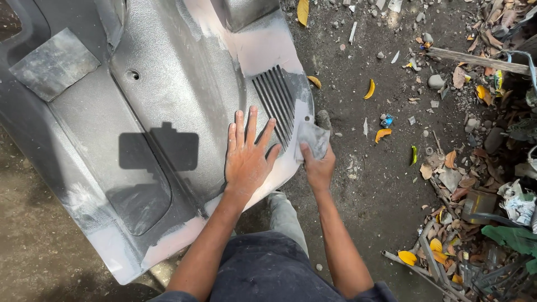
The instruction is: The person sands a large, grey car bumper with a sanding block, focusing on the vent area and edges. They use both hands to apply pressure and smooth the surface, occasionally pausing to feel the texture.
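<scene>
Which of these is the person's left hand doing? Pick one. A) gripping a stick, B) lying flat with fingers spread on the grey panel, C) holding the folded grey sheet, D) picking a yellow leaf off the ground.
B: the left hand lies palm down, fingers spread, on the grey panel beside its slotted vent, while the right hand grips the folded grey sheet.

Bare dirt [363, 184] beside hands; debris pile [492, 184] beyond.
</scene>
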